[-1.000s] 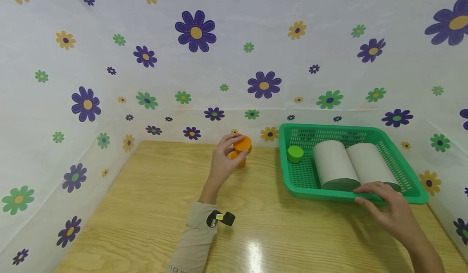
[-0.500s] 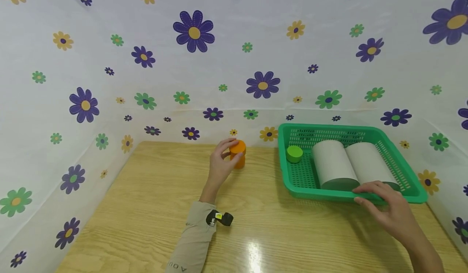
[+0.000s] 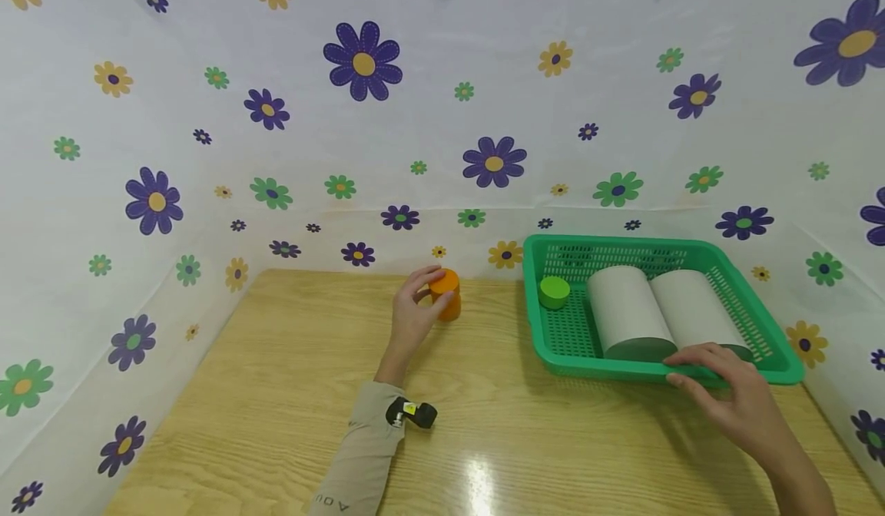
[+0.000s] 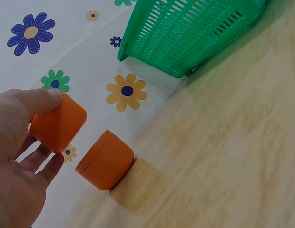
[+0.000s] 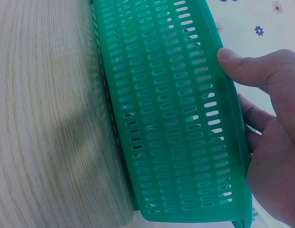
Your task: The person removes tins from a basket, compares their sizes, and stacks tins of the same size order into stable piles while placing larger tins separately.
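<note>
On the wood-grain table (image 3: 242,424), the slotted green plastic basket (image 3: 601,368) keeps its place, as do the two white cylinders (image 3: 631,312) lying side by side in its middle and right part. The right hand (image 3: 743,408) is also unchanged, gripping the basket's front rim between thumb and fingers. The left hand (image 3: 412,312), to the left of the basket, pinches a round orange container (image 4: 62,123) between thumb and fingers, and here lies the change: against a second ago this container is lower and farther from the basket. For the work in hand I judge that it now sits roughly in line over the second orange container (image 4: 107,164), which stands upright on the table, left of the basket. A lime-green round piece (image 3: 555,292) rests inside the basket's left end, unmoved. Only the head view shows the basket's contents, yet from there the two orange containers overlap into one column and no gap can be made out. The left wrist view shows that gap plainly: the held container is apart from the standing one, its axis nearly parallel, and each has a seam near its top. The right wrist view misses both, but shows the basket's outer wall side-on, with the thumb against the rim and the fingers partly hidden behind it.
</note>
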Available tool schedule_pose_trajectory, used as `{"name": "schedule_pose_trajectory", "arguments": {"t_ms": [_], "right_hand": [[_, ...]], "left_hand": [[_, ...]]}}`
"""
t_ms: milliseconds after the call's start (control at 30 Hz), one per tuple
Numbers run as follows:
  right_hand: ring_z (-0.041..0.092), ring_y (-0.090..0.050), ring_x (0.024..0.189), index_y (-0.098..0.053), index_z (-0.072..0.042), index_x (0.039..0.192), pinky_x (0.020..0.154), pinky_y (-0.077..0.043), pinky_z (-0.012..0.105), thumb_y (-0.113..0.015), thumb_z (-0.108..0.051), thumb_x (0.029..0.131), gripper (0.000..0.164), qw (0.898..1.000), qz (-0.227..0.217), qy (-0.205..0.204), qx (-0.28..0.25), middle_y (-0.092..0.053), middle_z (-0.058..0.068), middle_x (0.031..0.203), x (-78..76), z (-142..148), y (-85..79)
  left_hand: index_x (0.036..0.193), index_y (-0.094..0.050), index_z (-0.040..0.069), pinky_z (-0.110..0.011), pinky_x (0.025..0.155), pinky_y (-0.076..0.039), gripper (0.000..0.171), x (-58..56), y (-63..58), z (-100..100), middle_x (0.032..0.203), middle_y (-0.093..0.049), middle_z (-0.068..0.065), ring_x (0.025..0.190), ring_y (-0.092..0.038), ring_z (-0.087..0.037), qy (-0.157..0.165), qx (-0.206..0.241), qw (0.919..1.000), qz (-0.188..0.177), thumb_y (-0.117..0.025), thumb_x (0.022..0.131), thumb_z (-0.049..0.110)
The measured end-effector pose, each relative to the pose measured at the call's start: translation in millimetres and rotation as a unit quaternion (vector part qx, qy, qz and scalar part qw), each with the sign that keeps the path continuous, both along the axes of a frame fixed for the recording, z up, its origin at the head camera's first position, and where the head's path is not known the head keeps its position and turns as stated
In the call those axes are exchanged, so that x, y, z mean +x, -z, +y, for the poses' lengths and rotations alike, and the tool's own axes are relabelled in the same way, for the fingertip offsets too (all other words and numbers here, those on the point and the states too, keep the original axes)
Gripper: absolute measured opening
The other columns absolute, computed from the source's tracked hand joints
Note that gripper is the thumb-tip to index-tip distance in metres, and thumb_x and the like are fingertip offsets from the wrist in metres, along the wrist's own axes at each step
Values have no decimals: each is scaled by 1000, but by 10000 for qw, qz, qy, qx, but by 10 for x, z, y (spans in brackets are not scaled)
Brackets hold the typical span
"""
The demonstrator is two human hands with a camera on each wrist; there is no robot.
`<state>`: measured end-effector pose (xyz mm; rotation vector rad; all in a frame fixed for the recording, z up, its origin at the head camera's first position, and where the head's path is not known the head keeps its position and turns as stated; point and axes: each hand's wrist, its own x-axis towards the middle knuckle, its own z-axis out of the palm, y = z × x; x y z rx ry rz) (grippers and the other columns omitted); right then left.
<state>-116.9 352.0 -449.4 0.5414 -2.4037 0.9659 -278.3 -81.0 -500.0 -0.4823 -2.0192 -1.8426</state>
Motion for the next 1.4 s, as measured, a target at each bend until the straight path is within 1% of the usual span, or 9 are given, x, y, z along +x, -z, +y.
{"name": "schedule_pose_trajectory", "arguments": {"t_ms": [100,267,333,633,800,1000,1100,1267,1400], "right_hand": [[-6,-53,106,-76,-16,103,92,-29,13,-82,16,72,46,10000,-39,25,-2,-67,-6,105,3,-5,4],[-5,-54,105,-76,-16,102,92,-31,10,-82,19,69,48,10000,70,-41,37,-68,-3,103,2,-14,-8],[-4,-55,103,-76,-15,101,92,-34,7,-82,20,68,49,9999,118,-85,53,-68,-2,102,-2,-18,-21],[-5,-55,103,-76,-15,101,92,-34,7,-82,20,68,48,9999,114,-72,55,-68,-2,102,-2,-23,-44],[-5,-54,104,-76,-16,101,92,-34,7,-82,19,68,49,9999,108,-57,48,-68,-2,102,-2,-14,-26],[-5,-54,104,-76,-16,101,92,-33,7,-82,19,68,49,9999,111,-57,58,-68,-2,103,-6,-7,-16],[-5,-54,105,-76,-15,102,92,-33,7,-82,18,69,47,10000,63,-49,42,-68,-2,104,-1,-1,-11],[-6,-53,106,-76,-16,102,92,-31,8,-82,17,71,46,10000,39,-11,56,-68,-3,104,3,-1,-19],[-7,-53,106,-76,-16,102,92,-31,9,-83,15,71,44,10000,28,2,50,-68,-4,104,4,-5,-25]], "left_hand": [[123,-70,-5,-55,101,-51,35,2,28,-8,137,-60,-19,126,-57,-36,-25,-38,10000,-28,-77,89,-2],[124,-70,-4,-50,105,-50,35,6,61,-8,138,-60,-20,128,-57,-34,-73,-194,9996,-170,-77,90,0],[125,-69,-4,-48,106,-49,35,-1,80,-4,139,-59,-21,130,-56,-33,-100,-272,9993,-225,-77,91,1],[126,-69,-2,-42,108,-47,34,-23,129,11,141,-59,-17,132,-55,-31,-103,-389,9981,-477,-75,92,2],[126,-69,-2,-45,108,-47,35,-14,137,9,143,-58,-20,133,-55,-32,-46,-319,9982,-499,-76,92,3],[127,-67,-6,-54,107,-47,36,-16,150,5,143,-56,-26,133,-53,-40,10,-245,9986,-465,-75,92,-1],[128,-65,-8,-55,107,-46,38,-9,138,4,144,-54,-27,134,-52,-42,35,-205,9985,-512,-74,92,-2],[129,-67,-2,-52,108,-47,37,17,69,-10,146,-53,-25,134,-52,-36,9,-332,9979,-551,-75,93,3],[130,-67,1,-54,109,-45,38,43,5,-24,145,-55,-22,135,-51,-34,-88,-542,9973,-479,-75,93,6]]}}
